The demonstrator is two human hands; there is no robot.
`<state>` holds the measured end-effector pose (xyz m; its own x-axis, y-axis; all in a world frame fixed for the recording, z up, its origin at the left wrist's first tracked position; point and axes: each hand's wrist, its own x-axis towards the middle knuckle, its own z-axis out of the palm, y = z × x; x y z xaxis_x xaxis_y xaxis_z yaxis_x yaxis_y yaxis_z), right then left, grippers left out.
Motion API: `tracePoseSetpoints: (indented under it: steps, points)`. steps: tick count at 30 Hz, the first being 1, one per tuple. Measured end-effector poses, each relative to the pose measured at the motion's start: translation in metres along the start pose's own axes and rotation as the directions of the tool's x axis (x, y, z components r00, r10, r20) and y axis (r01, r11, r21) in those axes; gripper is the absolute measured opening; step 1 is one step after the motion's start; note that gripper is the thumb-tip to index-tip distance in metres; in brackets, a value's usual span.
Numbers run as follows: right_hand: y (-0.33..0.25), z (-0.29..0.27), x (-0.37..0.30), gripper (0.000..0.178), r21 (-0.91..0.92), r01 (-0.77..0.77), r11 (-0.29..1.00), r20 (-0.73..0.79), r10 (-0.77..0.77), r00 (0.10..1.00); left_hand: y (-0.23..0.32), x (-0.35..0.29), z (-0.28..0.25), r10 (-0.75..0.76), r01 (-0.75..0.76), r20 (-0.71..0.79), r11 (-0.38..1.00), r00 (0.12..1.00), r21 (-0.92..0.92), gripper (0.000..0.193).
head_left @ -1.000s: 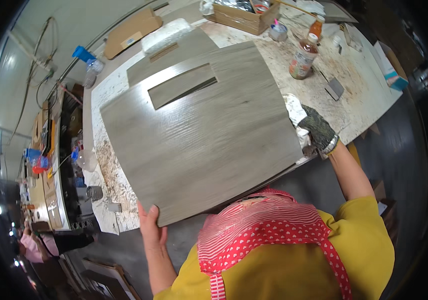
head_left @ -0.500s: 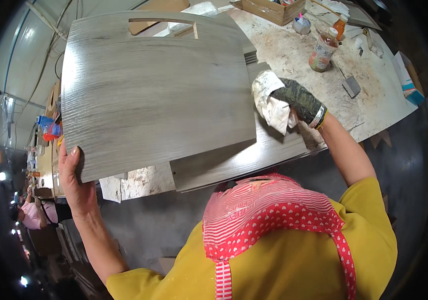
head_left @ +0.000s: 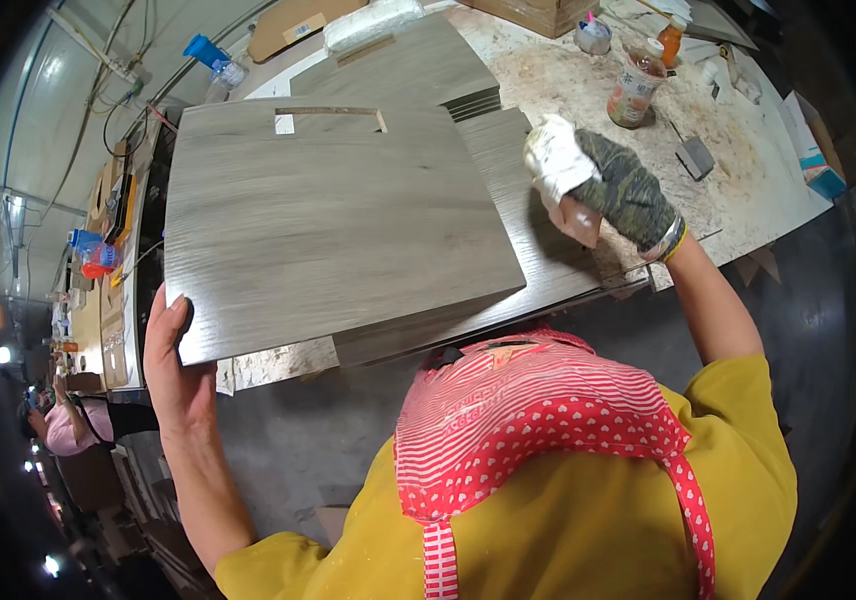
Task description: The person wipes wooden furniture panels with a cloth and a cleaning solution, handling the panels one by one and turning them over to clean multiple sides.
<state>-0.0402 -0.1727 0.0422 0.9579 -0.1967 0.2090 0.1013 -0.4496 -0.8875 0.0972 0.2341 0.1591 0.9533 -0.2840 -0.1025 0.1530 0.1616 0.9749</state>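
A grey wood-grain panel (head_left: 348, 225) with a rectangular slot near its far edge is held above the table. My bare left hand (head_left: 183, 360) grips its near left corner, thumb on top and fingers hidden beneath. My right hand (head_left: 633, 195), in a dark patterned glove, is closed round a crumpled white cloth (head_left: 554, 165), off to the right of the held panel. Under that panel lie more grey panels (head_left: 540, 235), partly covered; one with grooved slots shows at the far side.
On the stained table (head_left: 738, 185) stand a drink bottle (head_left: 638, 88), an orange bottle (head_left: 672, 42) and a small squeeze bottle (head_left: 593, 36). A grey block (head_left: 694, 158) lies nearer. Cardboard boxes (head_left: 538, 14) sit at the back. Another person (head_left: 88, 425) is far left.
The held panel has come lower and nearer, uncovering more of the panels behind it. My left hand has shifted right with it. My right hand has moved slightly right with the cloth.
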Motion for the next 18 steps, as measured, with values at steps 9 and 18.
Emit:
tracePoseSetpoints:
  steps: [9, 18]
  points:
    - [-0.081, 0.045, 0.014, 0.058, -0.295, 0.561, 0.773, 0.227, -0.514, 0.827, 0.057, 0.002, 0.071, 0.014, -0.069, 0.244, 0.974, 0.97, 0.217, 0.044]
    - [-0.107, 0.038, 0.012, 0.066, -0.388, 0.586, 0.711, 0.141, -0.583, 0.8, 0.023, -0.013, 0.15, 0.098, -0.249, 0.581, 0.951, 0.808, 0.186, 0.066]
